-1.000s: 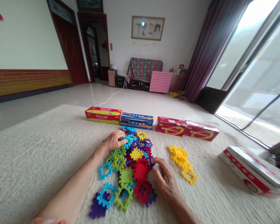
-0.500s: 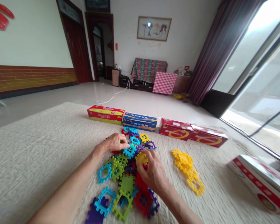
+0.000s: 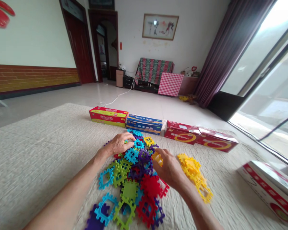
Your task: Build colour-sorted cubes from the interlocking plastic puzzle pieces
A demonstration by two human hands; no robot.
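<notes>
Just above the far part of a heap of coloured interlocking plastic squares, my left hand (image 3: 121, 143) has its thumb and fingers apart beside a light-blue square (image 3: 139, 143). My right hand (image 3: 169, 167) grips a yellow interlocking square (image 3: 158, 158) at the heap's right side, partly covering it. Purple, green and red squares fill the heap, among them a solid green square (image 3: 129, 190) and a red square (image 3: 150, 186). Right of my right hand lies a separate row of overlapping yellow squares (image 3: 190, 166).
A red-and-green box (image 3: 108, 116), a blue box (image 3: 144, 124) and dark red boxes (image 3: 182, 132) line the far side of the textured cover (image 3: 50, 140). A white-and-red box (image 3: 268, 188) stands at the right edge.
My right hand has moved right and slightly away from the heap's middle with the yellow square, uncovering red pieces. My left hand has shifted slightly forward, its fingers spreading.
</notes>
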